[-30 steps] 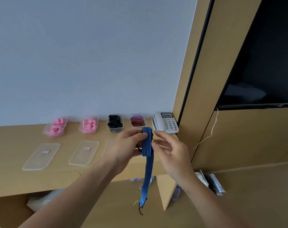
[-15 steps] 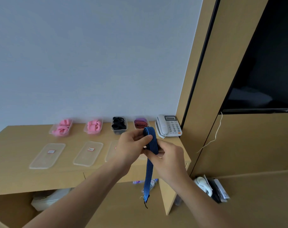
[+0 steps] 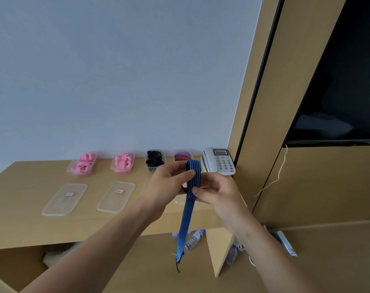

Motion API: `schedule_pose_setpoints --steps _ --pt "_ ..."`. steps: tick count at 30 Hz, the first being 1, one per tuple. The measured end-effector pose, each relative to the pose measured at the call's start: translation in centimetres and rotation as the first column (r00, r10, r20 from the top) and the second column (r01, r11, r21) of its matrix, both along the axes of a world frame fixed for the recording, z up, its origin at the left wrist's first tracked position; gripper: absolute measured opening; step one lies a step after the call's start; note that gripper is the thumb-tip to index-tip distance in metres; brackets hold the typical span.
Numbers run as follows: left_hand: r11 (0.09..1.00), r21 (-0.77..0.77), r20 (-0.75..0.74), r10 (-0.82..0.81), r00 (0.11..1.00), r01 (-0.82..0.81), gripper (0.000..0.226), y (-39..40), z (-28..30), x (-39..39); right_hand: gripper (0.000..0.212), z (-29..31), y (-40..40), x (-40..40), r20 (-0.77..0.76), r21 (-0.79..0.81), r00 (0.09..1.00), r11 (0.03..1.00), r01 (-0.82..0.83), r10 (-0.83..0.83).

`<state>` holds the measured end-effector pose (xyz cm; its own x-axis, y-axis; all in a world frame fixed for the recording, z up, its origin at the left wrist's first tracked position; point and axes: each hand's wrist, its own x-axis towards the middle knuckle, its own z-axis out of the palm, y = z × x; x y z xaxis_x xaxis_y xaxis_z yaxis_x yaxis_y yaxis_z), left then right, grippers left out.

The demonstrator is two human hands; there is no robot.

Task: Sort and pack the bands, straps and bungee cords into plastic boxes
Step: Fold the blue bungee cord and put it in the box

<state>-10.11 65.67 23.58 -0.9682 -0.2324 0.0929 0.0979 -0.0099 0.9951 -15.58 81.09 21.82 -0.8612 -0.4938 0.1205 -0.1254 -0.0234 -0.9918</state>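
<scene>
Above the pale wooden surface [image 3: 21, 229], both hands clamp a blue-and-black striped elastic strap [image 3: 188, 208]: left hand [image 3: 169, 187] pinching its folded top, right hand [image 3: 217, 193] just below, long axis hanging straight down.

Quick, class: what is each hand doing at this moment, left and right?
Left hand: closed, pinching the top fold of the blue striped strap.
Right hand: closed, gripping the same strap just below the fold.

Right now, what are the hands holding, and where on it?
Both hold the blue striped strap at its folded top: left hand and right hand pinch it; the rest hangs free.
</scene>
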Motion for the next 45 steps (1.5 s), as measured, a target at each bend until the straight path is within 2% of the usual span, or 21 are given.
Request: schedule_pose_setpoints --steps 3,6,9,12,17,20,24,28,32,33,34,36,37,39,41,45 --pt "0.997 -0.014 -0.008 -0.077 0.997 0.077 0.026 0.0 0.2 0.2 0.029 0.2 0.4 -0.6 -0.006 0.041 1.000 0.999 -0.028 0.028" --pt "0.988 0.088 0.030 -0.132 0.991 0.129 0.029 0.2 0.0 0.2 0.032 0.4 1.0 -0.9 0.050 -0.050 0.995 0.995 -0.081 0.084" --pt "0.971 0.143 0.185 -0.214 0.959 0.189 0.050 0.5 -0.5 0.1 0.034 0.5 1.5 -1.2 0.029 -0.108 0.997 0.991 -0.074 0.077" --pt "0.972 0.167 0.330 -0.213 0.920 0.165 0.069 0.8 -1.1 0.0 0.038 0.4 2.0 -1.4 -0.038 -0.084 0.999 0.996 0.012 -0.015" --pt "0.964 0.241 0.376 -0.196 0.906 0.109 0.058 0.8 -1.5 -0.5 0.043 -0.2 2.2 -1.3 -0.288 0.015 0.950 0.992 0.128 -0.118" --pt "0.953 0.279 0.325 -0.207 0.923 0.116 0.041 0.6 -1.5 -0.7 0.047 -0.9 2.0 -1.1 -0.466 0.023 0.877 0.989 0.144 -0.117" --pt "0.929 0.344 0.288 -0.243 0.926 0.137 0.032 0.0 -2.0 -0.9 0.047 -1.4 1.6 -1.2 -0.625 0.014 0.768 0.982 0.188 -0.138" --pt "0.895 0.427 0.291 -0.271 0.917 0.129 0.020 -0.2 -2.4 -1.1 0.044 -1.7 1.6 -1.5 -0.689 0.065 0.719 0.980 0.189 -0.092" --pt "0.923 0.374 0.253 -0.202 0.946 0.097 0.019 -0.7 -2.7 -1.4 0.040 -1.9 1.6 -1.3 -0.734 0.107 0.675 0.970 0.219 -0.072" --pt "0.931 0.354 0.241 -0.179 0.954 0.086 0.021 -0.8 -2.7 -1.5 0.039 -2.1 1.5 -1.2 -0.709 0.101 0.701 0.972 0.212 -0.080" --pt "0.938 0.341 0.233 -0.155 0.960 0.068 0.021 -0.8 -2.7 -1.5 0.039 -2.3 1.4 -1.0 -0.638 0.079 0.763 0.977 0.196 -0.101" --pt "0.945 0.326 0.214 -0.107 0.971 0.032 0.021 -0.6 -2.7 -1.7 0.036 -2.6 1.0 -0.7 -0.347 0.020 0.927 0.987 0.162 -0.145" --pt "0.952 0.306 0.200 -0.082 0.976 0.018 0.021 -0.6 -2.6 -1.7 0.036 -2.7 0.9 -0.7 -0.187 0.014 0.973 0.990 0.140 -0.135" --pt "0.972 0.234 0.160 -0.031 0.987 -0.007 0.021 -0.5 -2.5 -1.7 0.041 -3.0 0.7 -0.9 0.026 0.026 0.998 0.998 0.051 -0.052" --pt "0.984 0.174 0.123 0.013 0.992 -0.035 0.023 -0.4 -2.3 -1.7 0.038 -3.2 0.6 -0.9 0.090 0.021 0.996 1.000 -0.016 0.014" --pt "0.995 0.049 0.071 0.081 0.994 -0.084 0.032 0.3 -2.1 -1.6 0.029 -3.3 0.4 -1.0 0.046 0.015 0.999 1.000 0.006 -0.007"
